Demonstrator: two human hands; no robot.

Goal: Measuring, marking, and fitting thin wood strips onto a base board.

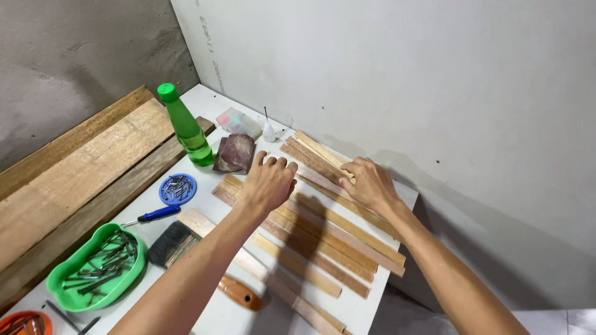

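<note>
Several thin wooden slats (323,239) lie side by side across a white tabletop (205,96). My left hand (268,182) rests palm down on the slats near their far ends, fingers slightly spread, gripping nothing. My right hand (367,182) presses on other slats (313,152) close to the wall, fingers curled over one slat's edge; whether it grips that slat I cannot tell.
A green bottle (186,127), dark sanding blocks (236,152), a small white glue bottle (268,130) and a blue lid of nails (177,188) stand at the back. A green tray of nails (99,267), brush (171,243), blue-handled screwdriver (155,214) and planks (74,174) lie left.
</note>
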